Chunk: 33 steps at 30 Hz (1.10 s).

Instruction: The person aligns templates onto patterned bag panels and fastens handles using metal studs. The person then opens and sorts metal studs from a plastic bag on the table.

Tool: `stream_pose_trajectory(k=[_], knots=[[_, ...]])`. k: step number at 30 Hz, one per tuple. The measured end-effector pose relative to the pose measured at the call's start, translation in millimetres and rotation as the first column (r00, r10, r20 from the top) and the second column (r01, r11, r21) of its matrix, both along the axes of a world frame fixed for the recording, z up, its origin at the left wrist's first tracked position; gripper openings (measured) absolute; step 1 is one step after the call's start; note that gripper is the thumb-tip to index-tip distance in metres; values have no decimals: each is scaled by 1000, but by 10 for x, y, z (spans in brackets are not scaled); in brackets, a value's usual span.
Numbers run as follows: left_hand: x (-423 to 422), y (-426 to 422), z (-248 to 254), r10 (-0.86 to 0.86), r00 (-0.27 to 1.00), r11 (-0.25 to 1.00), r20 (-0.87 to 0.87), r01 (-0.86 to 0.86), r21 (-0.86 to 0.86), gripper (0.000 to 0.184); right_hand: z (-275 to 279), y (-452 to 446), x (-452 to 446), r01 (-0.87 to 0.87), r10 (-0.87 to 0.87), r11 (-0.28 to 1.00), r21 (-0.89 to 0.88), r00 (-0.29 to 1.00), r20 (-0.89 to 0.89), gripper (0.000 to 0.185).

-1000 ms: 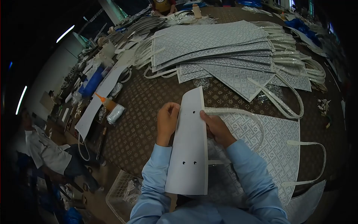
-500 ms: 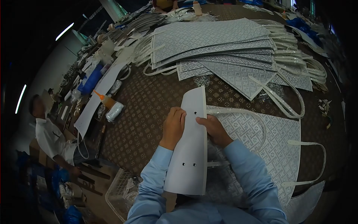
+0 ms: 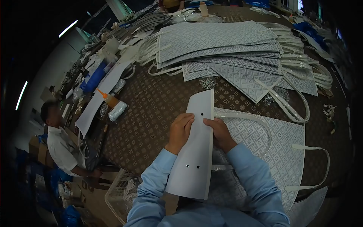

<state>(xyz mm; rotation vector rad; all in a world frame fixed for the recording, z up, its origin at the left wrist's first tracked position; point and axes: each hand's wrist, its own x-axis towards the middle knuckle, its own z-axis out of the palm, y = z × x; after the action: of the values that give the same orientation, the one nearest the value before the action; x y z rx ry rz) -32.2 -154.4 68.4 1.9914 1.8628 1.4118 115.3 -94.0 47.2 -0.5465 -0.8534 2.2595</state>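
Note:
A pale bag panel stands in front of me with its plain side up and a few small dark metal fastenings showing. My left hand is closed on its left edge. On the right edge my right hand grips it, thumb on the plain face near the top fastening and the other fingers hidden behind. Behind and right of it lies a patterned panel with a looped white strap on its right side; another strap loop comes out beside my right hand.
Stacked patterned panels with straps lie at the back of the brown patterned table. A glue bottle and a wrapped silver bundle are at left. Small metal bits lie near the stack. A person sits at far left.
Both hands keep hold of the panel, which has shifted slightly right in view. The person at left has moved toward the table.

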Motion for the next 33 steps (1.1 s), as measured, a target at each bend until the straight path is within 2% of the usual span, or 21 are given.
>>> stream_pose_trajectory(k=[4, 6, 10, 12, 15, 16, 18, 22, 24, 26, 28, 29, 30, 31, 32, 33], knots=[[-39, -25, -29, -35, 999, 999, 14, 35, -27, 20, -14, 31, 10, 1, -1, 1000, -11, 1000, 13, 28], [-60, -42, -56, -94, 972, 980, 217, 129, -155, 24, 2, 22, 5, -5, 5, 1000, -7, 1000, 25, 28], [-41, -72, -72, -118, 974, 976, 193, 150, -159, 26, 57, -13, -6, 23, -23, 997, -75, 1000, -11, 28], [-69, -83, -68, -141, 959, 956, 248, 196, -216, 28, 67, -53, -20, 22, -23, 996, -88, 1000, -12, 28], [-74, -101, -57, -178, 939, 950, 295, 242, -198, 29, 81, -44, -14, 17, -19, 998, -61, 1000, -19, 28], [-72, -107, -46, -179, 938, 952, 297, 242, -190, 29, 73, -34, -5, 20, -21, 998, -59, 1000, -2, 29], [-88, -140, 11, -131, 953, 927, 274, 216, -306, 31, 105, -32, 2, 26, -26, 999, -47, 1000, 14, 29], [-220, -321, 186, -123, 965, 944, 233, 186, -272, 34, 227, -70, -9, -6, -9, 995, 95, 988, 156, 35], [-377, -539, 164, -129, 916, 954, 380, 220, -205, 44, 285, -123, -3, -18, -13, 991, 135, 973, 228, 39], [-445, -923, 357, -203, 964, 935, 172, 243, -260, 63, 399, -161, 22, -24, -50, 976, 217, 943, 330, 40], [-251, -1392, 632, -356, 927, 829, 117, 371, -418, 81, 371, -110, -21, -22, -88, 957, 288, 928, 361, 40], [-112, -1592, 699, -407, 909, 823, -86, 323, -467, 83, 353, -97, -53, -33, -115, 936, 350, 912, 394, 41], [27, -1739, 713, -450, 849, 817, -278, 266, -511, 85, 428, -113, -86, -34, -109, 941, 337, 911, 397, 41], [140, -1819, 684, -455, 849, 807, -268, 265, -528, 85, 567, -131, -126, -119, -137, 872, 475, 872, 471, 41], [256, -1876, 653, -365, 838, 862, -406, 139, -488, 78, 644, -125, -176, -214, -177, 778, 591, 828, 532, 42], [303, -1938, 629, -267, 801, 904, -536, 17, -426, 72, 548, -71, -268, -198, -265, 688, 698, 827, 495, 42]])
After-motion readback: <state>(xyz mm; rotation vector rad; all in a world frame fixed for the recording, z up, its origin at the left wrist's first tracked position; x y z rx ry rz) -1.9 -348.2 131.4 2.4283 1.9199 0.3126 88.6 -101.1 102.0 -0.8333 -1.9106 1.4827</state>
